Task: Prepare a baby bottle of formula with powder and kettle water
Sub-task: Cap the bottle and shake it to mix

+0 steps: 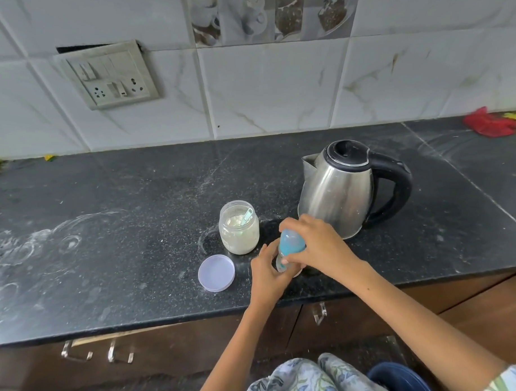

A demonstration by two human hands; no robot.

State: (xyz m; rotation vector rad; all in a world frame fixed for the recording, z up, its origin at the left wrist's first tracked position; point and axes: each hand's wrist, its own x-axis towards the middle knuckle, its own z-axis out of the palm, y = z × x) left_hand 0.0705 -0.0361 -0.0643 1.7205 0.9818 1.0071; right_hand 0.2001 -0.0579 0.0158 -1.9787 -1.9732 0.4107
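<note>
A small baby bottle (282, 260) with a blue cap (292, 242) stands on the black counter (120, 229) near its front edge. My left hand (268, 275) grips the bottle's lower body. My right hand (317, 244) curls round the blue cap from the right. Just left of the bottle stands an open clear jar of pale powder (239, 227) with a scoop (247, 216) inside it. The jar's lilac lid (216, 273) lies flat in front of it. A steel kettle (343, 189) with a black handle stands behind my right hand, lid closed.
White powder smears mark the counter's left part (24, 247). A red cloth (489, 123) lies at the back right against the tiled wall. A socket plate (109, 74) sits on the wall at upper left. Drawer handles (119, 350) show below the counter edge.
</note>
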